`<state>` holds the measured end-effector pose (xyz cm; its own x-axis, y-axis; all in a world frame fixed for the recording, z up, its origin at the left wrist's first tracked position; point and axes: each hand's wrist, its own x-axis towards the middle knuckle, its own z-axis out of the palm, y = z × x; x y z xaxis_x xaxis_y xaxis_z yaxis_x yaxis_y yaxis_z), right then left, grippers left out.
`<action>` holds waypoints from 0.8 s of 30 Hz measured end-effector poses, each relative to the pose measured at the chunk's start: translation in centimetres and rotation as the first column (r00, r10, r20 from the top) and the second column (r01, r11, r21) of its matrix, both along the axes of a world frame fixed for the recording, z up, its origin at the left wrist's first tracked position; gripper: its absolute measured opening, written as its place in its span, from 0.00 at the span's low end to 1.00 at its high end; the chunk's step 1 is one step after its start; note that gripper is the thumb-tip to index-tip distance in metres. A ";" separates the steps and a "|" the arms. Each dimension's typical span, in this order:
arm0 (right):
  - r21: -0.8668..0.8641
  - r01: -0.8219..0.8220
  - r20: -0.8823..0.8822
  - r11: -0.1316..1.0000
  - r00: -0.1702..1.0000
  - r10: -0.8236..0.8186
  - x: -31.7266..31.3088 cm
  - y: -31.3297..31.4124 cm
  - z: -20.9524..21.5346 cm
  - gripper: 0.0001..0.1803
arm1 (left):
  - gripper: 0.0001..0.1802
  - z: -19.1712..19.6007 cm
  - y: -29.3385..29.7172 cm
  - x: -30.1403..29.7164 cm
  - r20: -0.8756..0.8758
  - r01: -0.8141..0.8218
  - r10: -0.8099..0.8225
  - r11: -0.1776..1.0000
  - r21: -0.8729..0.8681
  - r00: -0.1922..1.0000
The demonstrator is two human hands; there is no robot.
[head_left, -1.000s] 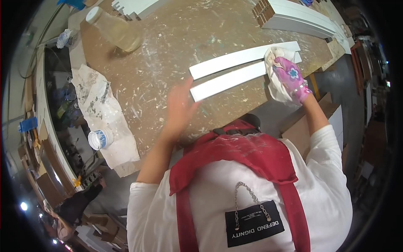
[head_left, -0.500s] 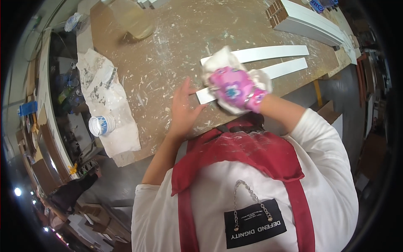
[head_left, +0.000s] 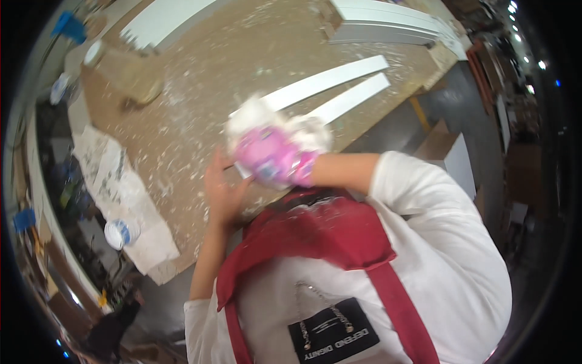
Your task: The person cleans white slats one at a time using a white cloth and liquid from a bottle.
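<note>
My right hand [head_left: 267, 156], in a pink flowered glove, presses a bunched white cloth [head_left: 253, 115] onto the nearer of two long white strips [head_left: 351, 100]. Glove and cloth cover most of that strip's left end. My bare left hand [head_left: 222, 188] is at this same end, thumb and forefinger on either side of it, holding it against the table. The farther white strip [head_left: 330, 79] lies beside it, its left end partly behind the cloth. Both hands are somewhat blurred.
The brown worktable [head_left: 200, 73] is specked with white. On its left are a jug of yellowish liquid [head_left: 136, 79], a stained sheet [head_left: 100, 170] and a white-and-blue cup [head_left: 121, 233]. Stacked white boards [head_left: 382, 24] stand at the back right. An open box [head_left: 442, 148] is right of the table.
My right hand has slid the cloth left along the nearer strip, up to my left hand. The whole view has shifted and turned, bringing a white panel in at the top left.
</note>
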<state>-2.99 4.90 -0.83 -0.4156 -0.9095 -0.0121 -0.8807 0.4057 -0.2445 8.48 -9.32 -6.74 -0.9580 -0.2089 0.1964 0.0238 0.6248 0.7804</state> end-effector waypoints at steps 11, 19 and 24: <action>-0.017 0.809 0.007 0.587 0.587 -0.809 -12.3 24.0 1.1 0.12 | 0.37 2.3 -0.7 -0.3 0.043 0.155 -0.150 0.915 -0.373 0.988; -0.161 0.116 0.253 0.980 0.965 -0.073 -12.4 14.9 6.0 0.17 | 0.23 2.9 8.7 -4.5 -0.016 0.486 -0.497 0.855 -0.178 0.868; 0.260 -0.294 0.264 0.920 0.938 0.225 -10.0 7.5 2.2 0.23 | 0.21 1.0 10.7 -4.8 0.001 0.430 -0.443 0.870 -0.241 0.896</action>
